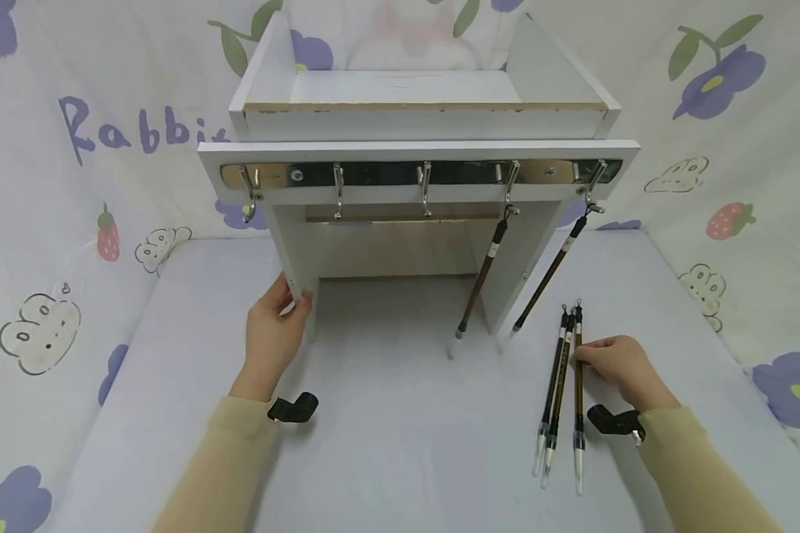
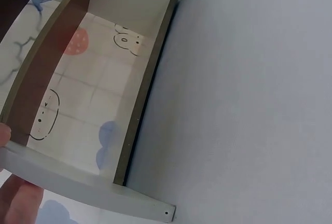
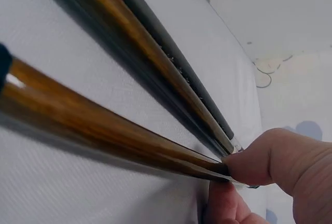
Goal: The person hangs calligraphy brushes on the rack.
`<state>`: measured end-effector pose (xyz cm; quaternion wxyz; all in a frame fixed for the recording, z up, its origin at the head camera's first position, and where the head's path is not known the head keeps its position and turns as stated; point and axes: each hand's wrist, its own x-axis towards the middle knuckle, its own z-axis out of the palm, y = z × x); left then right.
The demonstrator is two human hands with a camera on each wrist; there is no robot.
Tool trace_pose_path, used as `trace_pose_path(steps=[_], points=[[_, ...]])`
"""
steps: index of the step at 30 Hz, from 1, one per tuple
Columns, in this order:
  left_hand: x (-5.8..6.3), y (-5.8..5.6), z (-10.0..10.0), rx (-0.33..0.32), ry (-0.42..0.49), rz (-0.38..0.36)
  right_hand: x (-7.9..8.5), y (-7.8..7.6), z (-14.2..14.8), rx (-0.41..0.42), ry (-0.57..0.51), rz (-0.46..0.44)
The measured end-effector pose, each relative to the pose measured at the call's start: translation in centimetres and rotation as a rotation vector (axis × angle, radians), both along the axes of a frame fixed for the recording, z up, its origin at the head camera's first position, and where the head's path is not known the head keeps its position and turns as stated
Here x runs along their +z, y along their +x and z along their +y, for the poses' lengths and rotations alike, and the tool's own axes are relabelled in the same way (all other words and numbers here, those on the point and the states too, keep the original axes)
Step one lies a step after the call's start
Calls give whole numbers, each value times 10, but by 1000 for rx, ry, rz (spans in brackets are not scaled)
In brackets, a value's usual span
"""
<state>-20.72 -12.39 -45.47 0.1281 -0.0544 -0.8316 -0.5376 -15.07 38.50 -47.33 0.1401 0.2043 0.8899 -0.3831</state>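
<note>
We observe the left hand [image 1: 273, 329] nearly closed, thumb and fingers on either side of the front edge of the left side panel [image 1: 290, 244] of a white rack [image 1: 420, 150]. We find the right hand [image 1: 623, 366] pinching the shaft of a brush [image 1: 578, 396] between thumb and fingers; we cannot tell whether that brush is clear of the white table [image 1: 400, 451]. It lies right of the rack, its loop end towards the rack. Just left of it we record a pair of brushes [image 1: 558, 377], side by side. Two hanging brushes [image 1: 483, 277] slant tip-down from the two rightmost hooks of the metal strip [image 1: 383, 173].
</note>
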Motion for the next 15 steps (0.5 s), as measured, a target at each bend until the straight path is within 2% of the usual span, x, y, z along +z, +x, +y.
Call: trace_pose_path(steps=[7,15], points=[[-4,5,2,7,35,-27,-2,4,5,4,-37,-14],[2,2,3,11,47,-23,0,2,14,-7,-127,7]])
